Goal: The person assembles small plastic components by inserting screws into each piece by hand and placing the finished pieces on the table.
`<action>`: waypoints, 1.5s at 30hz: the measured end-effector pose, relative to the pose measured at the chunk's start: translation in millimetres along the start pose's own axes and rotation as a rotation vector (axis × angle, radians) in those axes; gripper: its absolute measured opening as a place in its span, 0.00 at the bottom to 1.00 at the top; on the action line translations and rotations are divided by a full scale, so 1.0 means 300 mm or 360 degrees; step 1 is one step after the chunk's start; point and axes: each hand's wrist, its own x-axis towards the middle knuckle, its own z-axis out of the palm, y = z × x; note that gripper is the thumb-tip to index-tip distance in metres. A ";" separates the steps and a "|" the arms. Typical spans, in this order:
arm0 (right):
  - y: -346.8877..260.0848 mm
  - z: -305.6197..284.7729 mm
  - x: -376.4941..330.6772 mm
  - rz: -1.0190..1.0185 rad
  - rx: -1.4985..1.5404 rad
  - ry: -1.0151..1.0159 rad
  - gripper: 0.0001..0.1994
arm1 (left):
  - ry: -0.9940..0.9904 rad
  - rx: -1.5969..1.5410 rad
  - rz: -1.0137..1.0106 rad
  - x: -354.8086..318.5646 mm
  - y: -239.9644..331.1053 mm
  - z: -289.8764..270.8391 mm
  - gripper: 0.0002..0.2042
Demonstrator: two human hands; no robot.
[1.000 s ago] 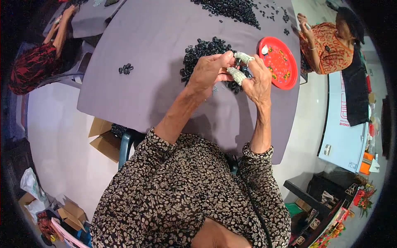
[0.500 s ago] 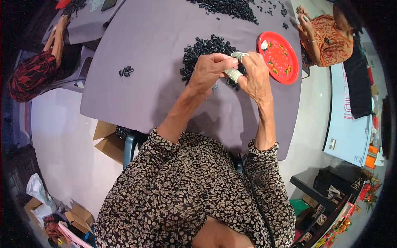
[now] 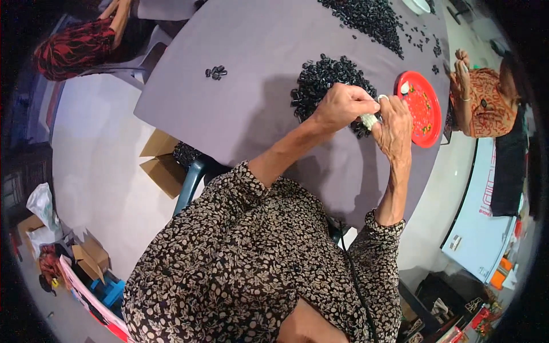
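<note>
My left hand is closed, thumb and forefinger pinched together beside my right hand. My right hand is closed too, its fingers curled in toward the left fingertips. White cloth wrapping covers the right thumb, and another white band shows around a right finger. Whatever lies between the fingertips is too small or hidden to name. Both hands are above the near right side of a heap of small black pieces, which look like short shiny cylinders.
A red oval plate with a flower pattern and a small white item lies right of the hands on the grey-covered table. A few black pieces lie left; a bigger heap is farther back. Two other people sit at left and right.
The view has turned, so table and heap appear farther right. My hands stay together, and the left hand's fingers now cover more of the white wrapping.
</note>
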 end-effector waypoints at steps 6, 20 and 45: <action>-0.017 0.000 0.012 -0.0015 -0.0068 0.0096 0.08 | -0.0016 -0.0044 0.0018 0.005 -0.006 0.000 0.08; 0.007 0.044 -0.025 -0.0060 0.0030 0.0147 0.11 | -0.0106 0.0183 -0.0117 -0.005 0.023 -0.005 0.09; 0.065 0.109 -0.145 0.0815 0.0642 -0.0057 0.08 | 0.0757 0.0865 -0.0090 -0.062 0.011 -0.373 0.10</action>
